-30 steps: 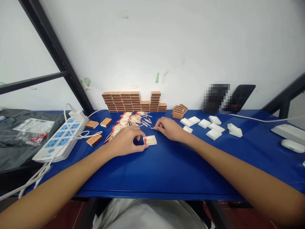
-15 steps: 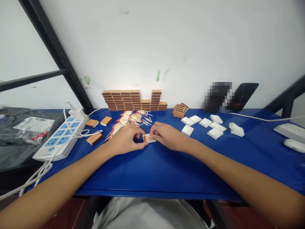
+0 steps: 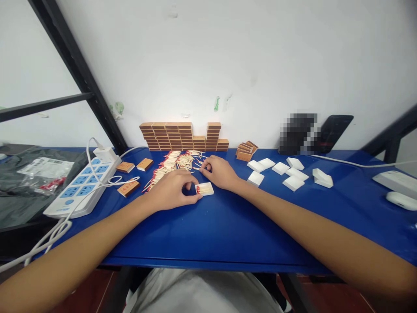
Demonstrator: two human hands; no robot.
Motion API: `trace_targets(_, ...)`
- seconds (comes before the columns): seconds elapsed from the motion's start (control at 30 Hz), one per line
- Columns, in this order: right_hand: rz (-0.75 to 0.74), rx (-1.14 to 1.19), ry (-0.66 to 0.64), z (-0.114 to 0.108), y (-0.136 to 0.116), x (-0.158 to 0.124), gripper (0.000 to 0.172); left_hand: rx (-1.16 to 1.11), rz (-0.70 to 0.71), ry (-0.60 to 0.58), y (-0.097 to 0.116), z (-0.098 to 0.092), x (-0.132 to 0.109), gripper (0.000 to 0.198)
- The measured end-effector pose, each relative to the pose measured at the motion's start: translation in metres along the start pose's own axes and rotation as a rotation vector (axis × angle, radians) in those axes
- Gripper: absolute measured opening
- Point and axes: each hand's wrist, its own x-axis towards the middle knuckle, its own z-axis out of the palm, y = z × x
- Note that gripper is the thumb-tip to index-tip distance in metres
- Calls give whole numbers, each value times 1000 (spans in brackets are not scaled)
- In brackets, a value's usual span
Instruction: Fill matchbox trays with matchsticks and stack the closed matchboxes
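Note:
A small white matchbox tray lies on the blue table with several red-headed matches in it. My left hand grips its left end between thumb and fingers. Beyond the tray, my right hand reaches to the right edge of a heap of loose matches. Its fingers are pinched together on a match there; the fingertips partly hide it. The heap spreads behind my left hand, most red heads pointing left.
Stacked matchboxes stand against the wall, with several matchbox sleeves beside them. White empty trays lie to the right. At left are loose matchboxes, a power strip and cables. A phone leans at the back right.
My right hand has left the tray and moved up and slightly left to the loose matches. The matches inside the tray now show. My left hand stays on the tray.

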Motion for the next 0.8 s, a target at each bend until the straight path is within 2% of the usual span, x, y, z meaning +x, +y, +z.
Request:
trace_targets(0.17,26,-63,-65,-11,0,-8,10,0,16,12,0,-2,1,18)
trace_targets(0.3,29,-87,-98,-23,10,-20,9,5,22,34,-1,-3,0,18)
trace_targets(0.47,-57,-10,-92,-36,22,-30,12,4,20,29,-1,-2,0,19)
trace_targets(0.57,-96,-8,-132,-38,22,-29,8,7,14,28,-1,-2,0,19)
trace_targets(0.8,-102,-49,-160,-33,20,-28,12,11,24,20,0,-3,0,18)
